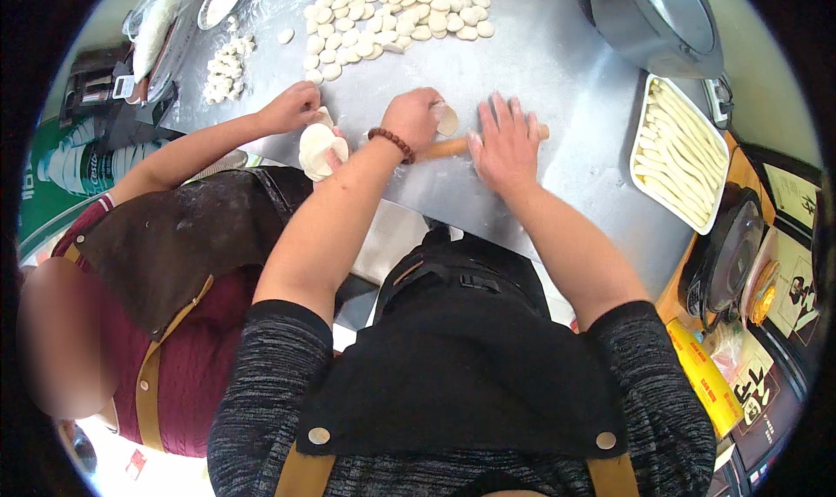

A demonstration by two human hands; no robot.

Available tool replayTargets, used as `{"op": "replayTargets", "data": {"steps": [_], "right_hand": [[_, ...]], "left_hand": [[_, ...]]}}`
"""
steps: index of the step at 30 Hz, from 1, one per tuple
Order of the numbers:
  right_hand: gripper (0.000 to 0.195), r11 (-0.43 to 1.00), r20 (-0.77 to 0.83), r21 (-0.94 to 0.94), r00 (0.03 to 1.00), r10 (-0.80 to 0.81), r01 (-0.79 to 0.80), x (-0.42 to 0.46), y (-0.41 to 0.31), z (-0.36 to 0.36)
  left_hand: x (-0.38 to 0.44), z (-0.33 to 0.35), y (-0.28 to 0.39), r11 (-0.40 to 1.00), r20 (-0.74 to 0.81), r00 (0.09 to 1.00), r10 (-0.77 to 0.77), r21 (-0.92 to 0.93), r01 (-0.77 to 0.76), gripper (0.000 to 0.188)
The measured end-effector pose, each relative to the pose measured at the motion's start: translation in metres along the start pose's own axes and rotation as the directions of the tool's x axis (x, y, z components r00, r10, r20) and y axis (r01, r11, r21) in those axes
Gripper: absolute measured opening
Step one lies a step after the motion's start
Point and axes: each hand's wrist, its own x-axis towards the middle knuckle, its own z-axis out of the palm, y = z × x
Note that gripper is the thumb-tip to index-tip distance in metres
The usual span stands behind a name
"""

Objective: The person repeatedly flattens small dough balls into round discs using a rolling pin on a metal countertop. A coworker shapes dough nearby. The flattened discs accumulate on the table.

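My left hand [411, 119], with a brown bead bracelet at the wrist, pinches the edge of a thin round dough wrapper [447, 119] on the steel table [555, 98]. Under my right hand [508, 141], laid flat with its fingers spread, is a wooden rolling pin [450, 147]; its left end reaches beside my left hand. Many flat dough discs [392, 7] lie at the table's far side. Left of my forearm, a co-worker's hands hold a stack of thin wrappers [320, 152].
Small dough pieces [225, 71] and a plate [222, 0] of white powder lie at the left. On the right are a white tray [635, 137] of long dough strips and a large grey metal pot [653, 20]. The co-worker stands close at my left.
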Motion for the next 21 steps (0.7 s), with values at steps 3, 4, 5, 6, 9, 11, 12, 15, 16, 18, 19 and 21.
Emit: {"op": "replayTargets", "data": {"steps": [3, 4, 5, 6, 9, 11, 12, 15, 16, 18, 19, 21], "right_hand": [[0.065, 0.999, -0.007, 0.009, 0.999, -0.045, 0.045, -0.032, 0.004, 0.001], [0.066, 0.999, -0.024, 0.013, 0.998, -0.050, 0.050, -0.034, 0.006, 0.001], [0.066, 0.998, -0.050, 0.012, 0.997, -0.055, 0.056, -0.034, 0.007, 0.001], [0.067, 0.998, -0.069, 0.013, 0.996, -0.062, 0.063, -0.035, 0.006, 0.002], [0.068, 0.998, -0.059, -0.007, 0.996, -0.067, 0.066, -0.027, 0.003, 0.000], [0.068, 0.997, -0.009, -0.033, 0.998, -0.063, 0.063, -0.012, -0.001, -0.005], [0.067, 0.997, 0.028, -0.052, 0.998, -0.051, 0.053, -0.003, -0.001, -0.007], [0.066, 0.994, 0.056, -0.095, 0.997, -0.047, 0.053, 0.028, -0.007, -0.006], [0.065, 0.993, 0.045, -0.111, 0.998, -0.046, 0.051, 0.040, -0.008, -0.005], [0.065, 0.992, 0.040, -0.120, 0.999, -0.032, 0.036, 0.063, -0.009, -0.002], [0.065, 0.992, 0.030, -0.125, 0.999, -0.029, 0.032, 0.075, -0.008, -0.001], [0.063, 0.992, -0.026, -0.116, 0.999, -0.047, 0.044, 0.088, -0.008, 0.001]], "left_hand": [[-0.013, 0.016, -0.004, 0.756, 0.054, 0.884, -0.465, -0.495, 0.428, 0.025], [-0.017, 0.020, -0.003, 0.712, 0.035, 0.867, -0.497, -0.554, 0.431, 0.028], [-0.017, 0.023, -0.003, 0.760, -0.008, 0.877, -0.481, -0.502, 0.412, 0.030], [-0.021, 0.023, -0.001, 0.800, -0.045, 0.883, -0.468, -0.446, 0.401, 0.031], [-0.018, 0.020, 0.000, 0.895, -0.020, 0.918, -0.397, -0.231, 0.382, 0.031], [-0.011, 0.016, -0.005, 0.946, 0.062, 0.944, -0.324, 0.000, 0.325, 0.029], [-0.010, 0.017, -0.004, 0.962, 0.042, 0.962, -0.270, 0.056, 0.268, 0.027], [-0.006, 0.010, -0.006, 0.979, 0.097, 0.983, -0.159, 0.143, 0.144, 0.026], [-0.002, 0.010, -0.010, 0.984, 0.098, 0.987, -0.126, 0.138, 0.112, 0.025], [0.007, 0.007, -0.015, 0.985, 0.101, 0.991, -0.087, 0.160, 0.071, 0.026], [0.013, 0.004, -0.018, 0.984, 0.095, 0.993, -0.066, 0.173, 0.049, 0.026], [0.026, -0.002, -0.021, 0.983, 0.158, 0.986, -0.053, 0.180, 0.024, 0.027]]}}
